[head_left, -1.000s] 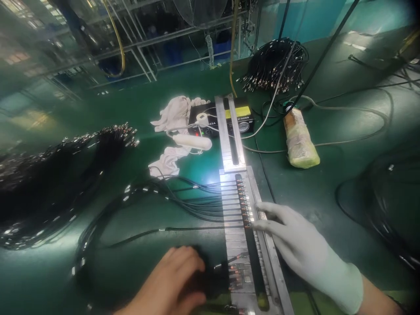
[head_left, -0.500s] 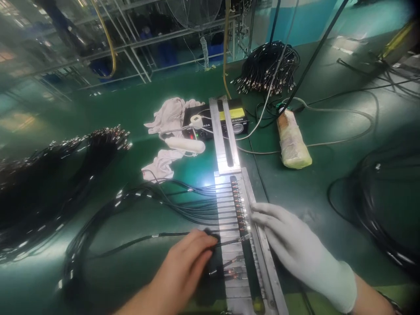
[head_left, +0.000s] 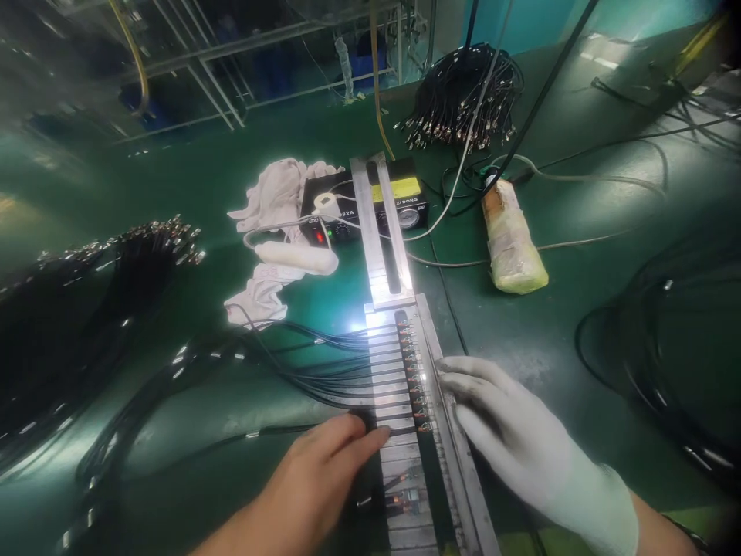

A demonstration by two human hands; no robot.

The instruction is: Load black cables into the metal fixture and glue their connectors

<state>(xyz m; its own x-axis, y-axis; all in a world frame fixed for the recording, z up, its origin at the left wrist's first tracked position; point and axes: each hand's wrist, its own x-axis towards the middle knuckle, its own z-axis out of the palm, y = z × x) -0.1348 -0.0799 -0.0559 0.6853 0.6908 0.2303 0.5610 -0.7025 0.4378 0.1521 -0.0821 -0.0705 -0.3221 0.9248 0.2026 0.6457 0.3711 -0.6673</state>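
A long metal fixture rail (head_left: 399,479) runs down the middle of the green bench, with several thin black cables (head_left: 324,371) laid across its slots, their copper tips along a dark groove. My bare left hand (head_left: 312,483) pinches one black cable (head_left: 231,442) at the rail's left edge, pressing its end into a slot. My right hand (head_left: 521,440), in a white glove, lies flat with fingers stretched out on the rail's right edge beside the cable tips.
A black control box (head_left: 405,208) with a yellow label stands behind the rail, beside a white handheld tool (head_left: 298,257) and white cloth (head_left: 272,201). A tape-wrapped block (head_left: 512,239) lies right of it. Cable bundles sit at the left (head_left: 86,293), back (head_left: 463,100) and right (head_left: 665,363).
My left hand has moved up from the rail's near end, carrying a cable to a slot just below the loaded ones. The gloved right hand has stayed on the rail.
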